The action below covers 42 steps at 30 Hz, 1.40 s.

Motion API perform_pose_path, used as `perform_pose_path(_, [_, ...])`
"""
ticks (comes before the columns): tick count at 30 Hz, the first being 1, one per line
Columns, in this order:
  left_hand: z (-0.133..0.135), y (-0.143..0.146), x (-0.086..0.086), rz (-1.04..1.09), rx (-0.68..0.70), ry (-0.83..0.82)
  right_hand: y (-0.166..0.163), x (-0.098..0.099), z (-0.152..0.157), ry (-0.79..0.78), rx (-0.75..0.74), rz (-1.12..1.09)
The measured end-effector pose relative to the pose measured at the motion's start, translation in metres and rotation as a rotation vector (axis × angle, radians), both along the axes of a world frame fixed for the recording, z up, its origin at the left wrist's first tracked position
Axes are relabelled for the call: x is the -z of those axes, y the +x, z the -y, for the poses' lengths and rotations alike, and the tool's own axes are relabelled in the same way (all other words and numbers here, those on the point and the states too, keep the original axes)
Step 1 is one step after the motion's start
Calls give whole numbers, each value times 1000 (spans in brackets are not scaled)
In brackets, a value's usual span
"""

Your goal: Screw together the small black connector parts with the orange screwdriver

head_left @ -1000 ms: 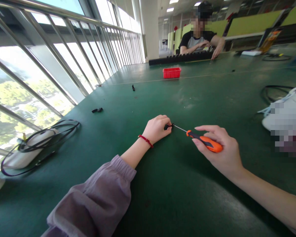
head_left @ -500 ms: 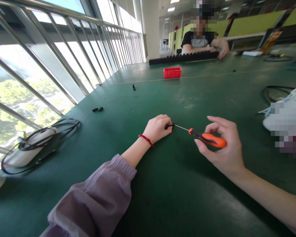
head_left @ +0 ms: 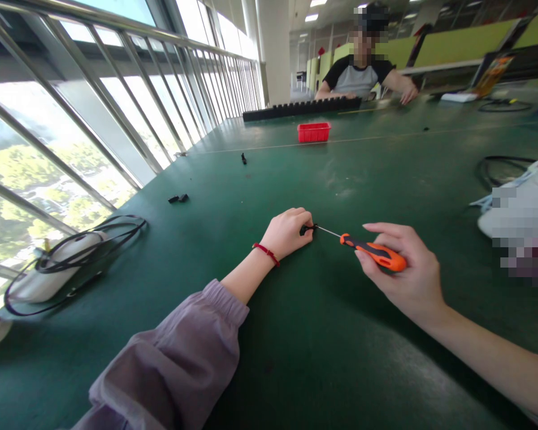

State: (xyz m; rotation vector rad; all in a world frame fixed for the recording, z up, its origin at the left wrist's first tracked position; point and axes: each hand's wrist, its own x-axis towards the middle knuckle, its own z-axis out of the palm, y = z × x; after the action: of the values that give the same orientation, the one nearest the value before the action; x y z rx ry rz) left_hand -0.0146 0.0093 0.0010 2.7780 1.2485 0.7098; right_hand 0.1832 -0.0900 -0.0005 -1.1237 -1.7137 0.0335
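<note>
My left hand (head_left: 289, 232) is closed on a small black part (head_left: 305, 229) near the middle of the green table (head_left: 296, 358). Its exact kind is mostly hidden by the fingers. An orange and black screwdriver (head_left: 379, 253) lies tilted in my right hand (head_left: 410, 269), its handle between thumb and fingers with the index finger stretched out. The thin metal shaft points left, and its tip meets the black part at my left fingertips.
Small black pieces (head_left: 178, 198) lie to the left, another black piece (head_left: 244, 159) farther back. A red basket (head_left: 314, 132) stands beyond. Across the table, a person (head_left: 361, 74) sits behind a black keyboard-like bar (head_left: 302, 108). Cables loop over a white object (head_left: 56, 272) at left.
My right fingers have shifted on the screwdriver handle, which has turned and moved slightly left. My left hand stays put. The person opposite has moved the long black bar to the left.
</note>
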Motion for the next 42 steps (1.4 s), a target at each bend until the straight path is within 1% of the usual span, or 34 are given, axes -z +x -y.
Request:
perform_pose_path(3, [0,0,0,4,-3,-11,0,1,0,35,-25,-21])
perform_pose_path(5, [0,1,0,8,-2,-17,0,1,0,-8,-33,21])
perform_pose_path(8, [-1,1,0,16,4,-19,0,1,0,-48,-1,38])
perform_pose_path(11, [-1,0,1,23,11,-14,0,2,-1,-1,14,-9])
perform_pose_path(13, [-1,0,1,27,12,-15,0,1,-1,9,6,24])
perform_pose_path(15, [0,0,1,33,5,-20,-2,0,-1,-32,-35,96])
perform_pose_path(17, [0,0,1,55,-8,-34,-3,0,-2,-106,-90,158])
perform_pose_path(20, [-3,-2,3,134,-51,-69,-3,1,-3,-208,-125,194])
perform_pose_path(22, [-6,-5,5,206,-90,-103,-2,3,-4,-249,-133,194])
perform_pose_path(27, [-14,-10,10,382,-173,-197,1,6,-6,-301,-154,210])
perform_pose_path(31, [-16,-11,11,459,-205,-244,1,6,-5,-364,-192,231])
perform_pose_path(36, [-16,-11,10,515,-214,-291,1,5,-4,-410,-230,216])
perform_pose_path(42, [-17,-13,10,528,-186,-315,1,5,-4,-447,-264,201])
